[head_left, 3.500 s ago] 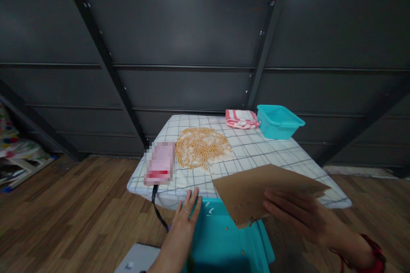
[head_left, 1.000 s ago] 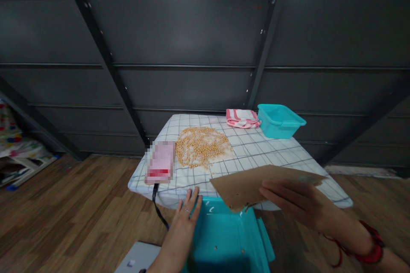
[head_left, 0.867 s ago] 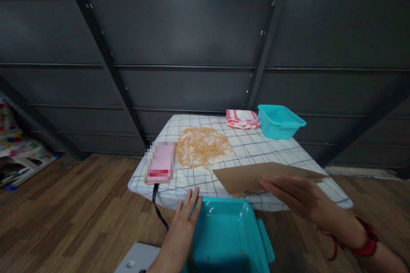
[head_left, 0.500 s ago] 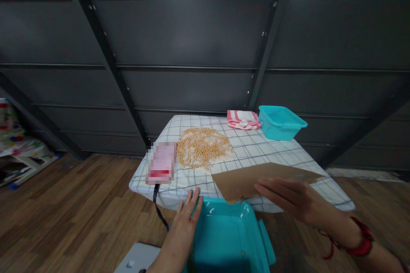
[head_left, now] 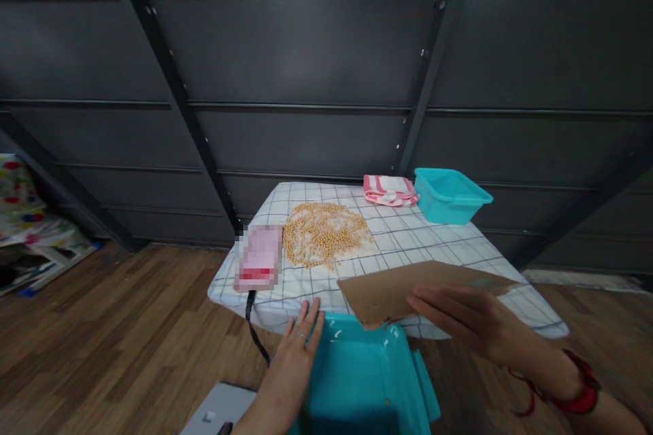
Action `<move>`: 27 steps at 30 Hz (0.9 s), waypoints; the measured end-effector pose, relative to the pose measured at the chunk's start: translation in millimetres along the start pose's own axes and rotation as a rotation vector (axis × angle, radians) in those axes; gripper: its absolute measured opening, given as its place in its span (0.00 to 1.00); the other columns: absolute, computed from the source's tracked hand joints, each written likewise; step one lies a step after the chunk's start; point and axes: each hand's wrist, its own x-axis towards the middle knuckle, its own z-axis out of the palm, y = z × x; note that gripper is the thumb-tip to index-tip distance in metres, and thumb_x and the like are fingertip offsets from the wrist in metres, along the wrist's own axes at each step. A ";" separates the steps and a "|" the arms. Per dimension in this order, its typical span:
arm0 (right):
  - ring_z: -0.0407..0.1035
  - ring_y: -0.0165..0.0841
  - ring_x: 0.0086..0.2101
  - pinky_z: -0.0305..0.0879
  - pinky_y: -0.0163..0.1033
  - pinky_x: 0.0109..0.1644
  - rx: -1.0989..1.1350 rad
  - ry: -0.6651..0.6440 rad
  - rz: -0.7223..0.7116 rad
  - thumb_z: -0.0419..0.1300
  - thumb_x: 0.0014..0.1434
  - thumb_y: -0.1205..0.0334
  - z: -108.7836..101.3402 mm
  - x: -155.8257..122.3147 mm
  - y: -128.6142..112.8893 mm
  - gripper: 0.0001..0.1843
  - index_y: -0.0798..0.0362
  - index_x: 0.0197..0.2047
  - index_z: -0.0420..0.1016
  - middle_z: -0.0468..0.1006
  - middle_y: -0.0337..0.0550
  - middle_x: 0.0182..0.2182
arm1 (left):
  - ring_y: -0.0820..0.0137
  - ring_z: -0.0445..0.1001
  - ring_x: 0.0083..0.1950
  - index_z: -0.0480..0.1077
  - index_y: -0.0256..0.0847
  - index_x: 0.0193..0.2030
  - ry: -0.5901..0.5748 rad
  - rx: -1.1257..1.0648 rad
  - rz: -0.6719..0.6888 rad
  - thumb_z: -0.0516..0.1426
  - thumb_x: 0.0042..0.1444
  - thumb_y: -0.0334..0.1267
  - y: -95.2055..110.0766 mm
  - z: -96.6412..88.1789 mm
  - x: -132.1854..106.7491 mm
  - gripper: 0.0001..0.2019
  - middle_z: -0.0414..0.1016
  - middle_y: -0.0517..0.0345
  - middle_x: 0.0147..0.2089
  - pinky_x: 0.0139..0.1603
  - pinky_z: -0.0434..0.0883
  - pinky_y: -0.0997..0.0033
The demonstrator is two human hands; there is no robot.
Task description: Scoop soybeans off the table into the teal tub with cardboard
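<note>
Holding hand: I see my right hand [head_left: 462, 318] clamped on the brown cardboard [head_left: 380, 293], which tilts by the near edge of the tabletop [head_left: 449, 245].
Left hand [head_left: 293, 360]: fingers apart, resting at the left side of my big blue bin [head_left: 357, 370].
Beans [head_left: 326, 238]: spread out on the tabletop, mixed with something white.
Towel [head_left: 390, 190]: folded, beside the small blue box [head_left: 454, 211].

Dim, soft light; faint sheen on dark wall [head_left: 290, 47]; glints, shadow in teal tub [head_left: 364, 370]; pink item [head_left: 260, 255] pixelated; edges stretched.
</note>
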 end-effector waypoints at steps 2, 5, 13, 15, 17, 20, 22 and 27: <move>0.69 0.30 0.41 0.69 0.34 0.42 0.011 0.002 -0.010 0.42 0.59 0.79 -2.5 -1.4 -1.1 0.20 0.59 0.48 0.67 0.76 0.44 0.40 | 0.63 0.40 0.64 0.22 0.51 0.61 -0.003 -0.002 0.000 0.37 0.47 0.10 0.3 -1.1 0.8 0.42 0.45 0.50 0.65 0.59 0.60 0.55; 0.69 0.31 0.40 0.69 0.34 0.42 0.028 -0.007 -0.001 0.43 0.58 0.80 -6.9 -5.3 -3.0 0.20 0.59 0.48 0.67 0.76 0.44 0.40 | 0.62 0.42 0.64 0.21 0.50 0.61 -0.011 0.013 0.000 0.37 0.47 0.10 0.1 -1.8 2.2 0.42 0.46 0.49 0.65 0.58 0.60 0.55; 0.69 0.31 0.42 0.69 0.35 0.44 0.052 -0.057 0.032 0.43 0.55 0.81 -8.2 -12.0 -5.4 0.28 0.55 0.58 0.58 0.75 0.43 0.43 | 0.63 0.42 0.63 0.18 0.47 0.61 0.002 0.065 0.030 0.36 0.47 0.11 -1.0 -1.7 2.5 0.41 0.47 0.46 0.64 0.58 0.61 0.57; 0.69 0.30 0.42 0.69 0.35 0.45 0.042 -0.048 0.016 0.43 0.56 0.81 -8.6 -11.1 -5.3 0.26 0.56 0.56 0.61 0.76 0.43 0.42 | 0.63 0.41 0.63 0.18 0.46 0.61 0.003 0.070 0.035 0.36 0.47 0.11 -1.1 -3.0 2.1 0.41 0.47 0.46 0.64 0.58 0.61 0.57; 0.69 0.30 0.42 0.69 0.35 0.45 0.030 -0.035 0.005 0.42 0.57 0.80 -9.7 -11.1 -5.4 0.24 0.57 0.53 0.64 0.76 0.42 0.41 | 0.62 0.42 0.63 0.18 0.47 0.61 0.002 0.076 0.036 0.36 0.47 0.11 -1.4 -3.8 1.9 0.41 0.47 0.46 0.64 0.58 0.61 0.57; 0.69 0.30 0.42 0.69 0.35 0.43 0.021 -0.046 0.009 0.42 0.59 0.78 -11.7 -14.2 -5.5 0.22 0.57 0.53 0.63 0.76 0.42 0.41 | 0.62 0.43 0.63 0.18 0.47 0.61 0.001 0.071 0.036 0.37 0.48 0.11 -2.9 -3.2 1.5 0.41 0.48 0.46 0.64 0.57 0.62 0.57; 0.70 0.31 0.41 0.70 0.35 0.41 0.013 -0.046 0.021 0.41 0.60 0.77 -12.7 -17.0 -5.1 0.24 0.56 0.58 0.58 0.76 0.42 0.41 | 0.62 0.44 0.64 0.19 0.48 0.62 0.004 0.057 0.032 0.38 0.49 0.12 -3.9 -2.3 0.9 0.41 0.47 0.47 0.65 0.57 0.62 0.57; 0.70 0.31 0.40 0.70 0.35 0.40 0.038 -0.049 0.088 0.41 0.59 0.78 -13.2 -15.9 -2.7 0.31 0.54 0.65 0.42 0.76 0.43 0.42 | 0.64 0.43 0.64 0.21 0.49 0.62 0.009 0.040 0.022 0.38 0.48 0.11 -3.3 -1.2 -0.5 0.42 0.44 0.48 0.65 0.58 0.61 0.58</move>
